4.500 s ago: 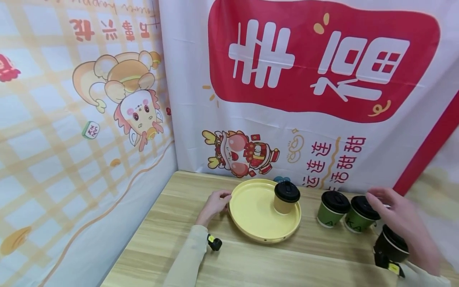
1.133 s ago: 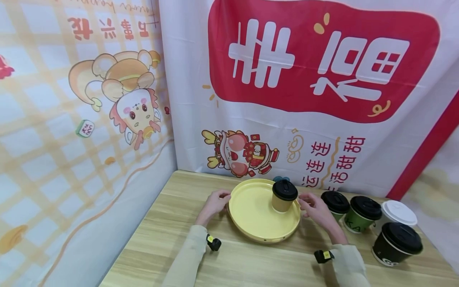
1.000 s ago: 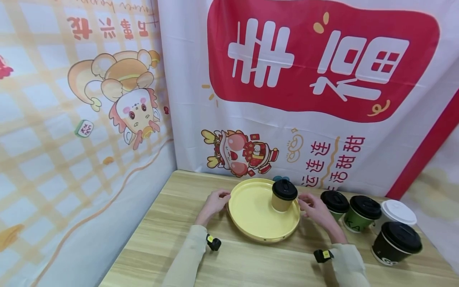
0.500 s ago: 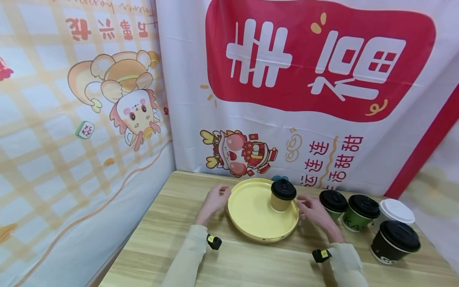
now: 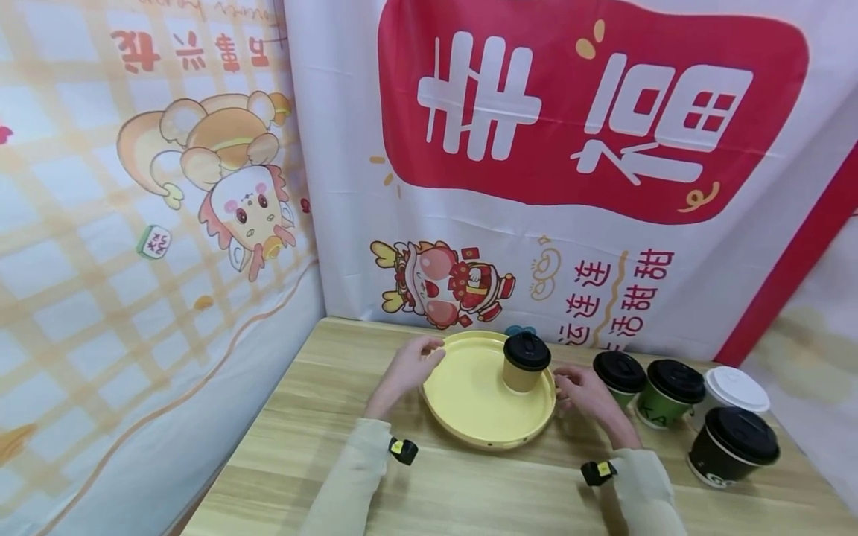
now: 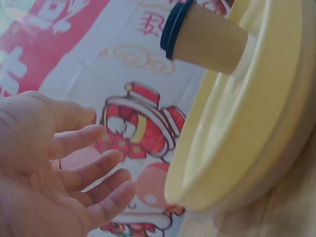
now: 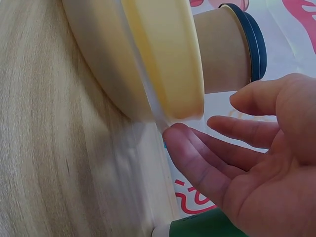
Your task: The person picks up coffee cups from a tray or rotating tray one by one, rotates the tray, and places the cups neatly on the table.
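Observation:
A round yellow tray [image 5: 469, 398] lies on the wooden table. On its right side a brown paper cup [image 5: 521, 374] with a black lid stands upright. My left hand [image 5: 409, 368] hovers by the tray's left rim; in the left wrist view its fingers [image 6: 98, 170] are spread and relaxed, with a gap to the tray wall [image 6: 197, 170]. At the opposite rim is my right hand [image 5: 585, 391], loosely bent. The right wrist view shows one fingertip [image 7: 177, 134] right at the tray's edge [image 7: 182, 94], thumb and other fingers apart, nothing gripped.
Right of the tray stand two green cups [image 5: 660, 406] with black lids, a white-lidded cup [image 5: 736, 388] and a wider black cup [image 5: 727, 454]. A printed cloth [image 5: 348, 186] hangs behind the table [image 5: 462, 491], and another [image 5: 154, 313] borders its left side.
My right hand has moved from the cups at right to the tray's right rim. My left hand has come off the left rim and shifted slightly up and right. Tray and brown cup stay put.

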Motion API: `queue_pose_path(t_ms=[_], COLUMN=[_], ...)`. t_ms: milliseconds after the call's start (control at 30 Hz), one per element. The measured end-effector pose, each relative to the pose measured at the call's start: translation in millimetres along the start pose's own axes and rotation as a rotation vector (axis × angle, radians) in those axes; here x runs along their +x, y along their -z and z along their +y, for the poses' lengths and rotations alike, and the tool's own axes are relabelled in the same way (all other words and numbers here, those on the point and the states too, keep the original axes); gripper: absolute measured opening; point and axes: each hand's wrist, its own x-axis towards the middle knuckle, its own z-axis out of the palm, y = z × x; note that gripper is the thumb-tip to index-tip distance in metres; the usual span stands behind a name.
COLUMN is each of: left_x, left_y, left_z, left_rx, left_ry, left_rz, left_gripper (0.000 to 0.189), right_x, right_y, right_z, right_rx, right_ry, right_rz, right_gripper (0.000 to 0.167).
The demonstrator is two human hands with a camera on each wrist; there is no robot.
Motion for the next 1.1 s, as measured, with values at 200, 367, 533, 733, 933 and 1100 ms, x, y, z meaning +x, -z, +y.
queue_pose_path(t_ms=[200, 367, 533, 733, 933, 1100], left_x=[-7.6, -24.6, -42.8, -55.9, -60.7, -62.2], left_y=[-4.8, -5.1, -7.7, -12.9, -18.0, -22.6], left_z=[13.6, 20.3, 26.4, 26.2, 21.4, 19.6], left_rx=[0.155, 0.283, 0.434, 0.584, 0.607, 0.632], left_ry=[-0.17, -0.258, -0.336, -0.386, -0.441, -0.468], left_rz=[-0.136, -0.266, -0.331, -0.318, -0.339, -0.336], left_gripper=[0.03, 0.029, 0.027, 0.021, 0.019, 0.017], right_x=[1.0, -1.0, -3.0, -1.7, -2.1, -0.9], right_y=[2.8, 3.1, 2.7, 1.1, 1.1, 0.7], right_z=[1.6, -0.2, -0.4, 3.4, 5.2, 8.0], right_rx=[0.001, 0.025, 0.016, 0.021, 0.076, 0.069], right_ry=[-0.004, -0.014, -0.029, -0.032, 0.001, 0.01], right_rz=[-0.017, -0.038, -0.03, -0.04, -0.08, -0.085], right_gripper=[0.037, 0.038, 0.039, 0.036, 0.035, 0.035])
